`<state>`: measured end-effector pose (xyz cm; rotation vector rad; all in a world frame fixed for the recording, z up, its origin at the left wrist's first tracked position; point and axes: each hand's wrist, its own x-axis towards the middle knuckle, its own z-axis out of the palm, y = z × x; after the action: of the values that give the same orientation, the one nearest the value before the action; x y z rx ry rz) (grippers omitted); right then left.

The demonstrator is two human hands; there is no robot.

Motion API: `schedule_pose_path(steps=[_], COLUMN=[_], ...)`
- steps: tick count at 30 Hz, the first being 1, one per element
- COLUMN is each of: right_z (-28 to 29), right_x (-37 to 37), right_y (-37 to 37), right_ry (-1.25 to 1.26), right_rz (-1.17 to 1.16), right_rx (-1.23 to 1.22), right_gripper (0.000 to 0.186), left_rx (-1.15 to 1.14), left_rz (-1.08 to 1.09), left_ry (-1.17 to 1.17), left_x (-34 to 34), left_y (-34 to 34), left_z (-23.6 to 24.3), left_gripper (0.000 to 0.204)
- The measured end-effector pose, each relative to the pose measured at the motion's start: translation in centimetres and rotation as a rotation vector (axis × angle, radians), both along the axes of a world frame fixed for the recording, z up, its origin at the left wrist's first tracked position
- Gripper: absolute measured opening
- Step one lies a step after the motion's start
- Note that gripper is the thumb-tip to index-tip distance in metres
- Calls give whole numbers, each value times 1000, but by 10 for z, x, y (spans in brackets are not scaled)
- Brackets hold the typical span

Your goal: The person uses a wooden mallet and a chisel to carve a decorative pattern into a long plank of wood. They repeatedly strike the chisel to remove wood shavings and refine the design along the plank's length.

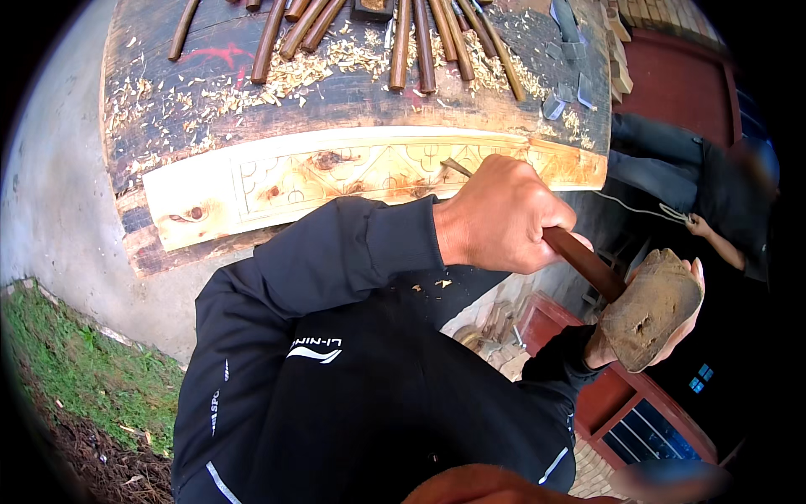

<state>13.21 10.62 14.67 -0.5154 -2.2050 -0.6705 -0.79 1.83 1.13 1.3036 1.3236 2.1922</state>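
Note:
My left hand (495,218) is closed around the wooden handle (588,262) of a chisel. The chisel's metal end (456,165) rests against a pale board (197,189) carved or marked with a geometric pattern, lying along the bench's near edge. My right hand (683,329) grips a worn wooden mallet block (651,307), its head at the handle's rear end; whether they touch I cannot tell. Part of the right hand is hidden behind the block.
The worn bench (143,101) holds a row of wooden-handled tools (424,59), scattered shavings (344,59) and grey pieces (571,50) at right. A co-worker (714,185) stands at the right holding a cord (630,206). Grass (75,361) borders concrete at left; red doors stand at right.

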Motion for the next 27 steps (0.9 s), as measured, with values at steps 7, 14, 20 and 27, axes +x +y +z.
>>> schedule_pose_path(steps=[7,14,20,27], right_z=[-1,54,8,-9], right_x=[17,11,10,44], right_y=[4,19,22,41], right_ry=[144,564,-60,20], right_rz=[106,800,73,192], right_rx=[-601,-765,-231,-283], right_gripper=[46,41,61,69], left_rx=[64,56,-8,-188], left_rz=[218,295,217,-135], left_ry=[-137,-126,-89,234], left_x=[7,12,11,-4], left_y=[2,15,17,5], left_z=[4,5,7,4], left_gripper=[52,48,46,35])
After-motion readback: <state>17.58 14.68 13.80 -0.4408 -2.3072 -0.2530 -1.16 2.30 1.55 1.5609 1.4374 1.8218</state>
